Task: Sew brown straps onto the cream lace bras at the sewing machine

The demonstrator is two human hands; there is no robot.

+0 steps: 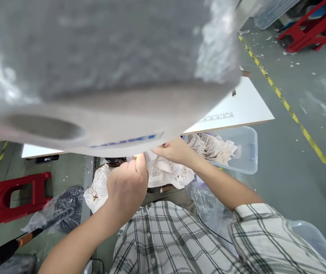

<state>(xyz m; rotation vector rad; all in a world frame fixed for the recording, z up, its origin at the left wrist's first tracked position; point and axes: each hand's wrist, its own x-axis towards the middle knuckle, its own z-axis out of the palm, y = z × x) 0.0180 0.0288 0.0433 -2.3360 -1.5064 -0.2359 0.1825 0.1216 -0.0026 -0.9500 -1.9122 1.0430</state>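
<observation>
Large and blurred, a sewing machine head [128, 125] covers the upper part of the view and hides the needle area. Just under its lower edge is my left hand [128, 180], fingers closed with the tips pinching white fabric. My right hand [177, 151] comes in from the other side, its thumb and fingers pressed on the same cloth, partly tucked behind the machine. White lace fabric [170, 176] hangs in folds between and below both hands, over my lap. Another patterned stretch of it, with a small brown cross mark, lies left of my left wrist.
A white table [248, 102] carries a clear ruler [217, 116]. Beside it, a transparent bin [250, 148] holds a pile of pale fabric pieces [211, 147]. Red stools [41, 196] stand on the floor left and far right. Dark plastic-wrapped material [68, 209] lies at left.
</observation>
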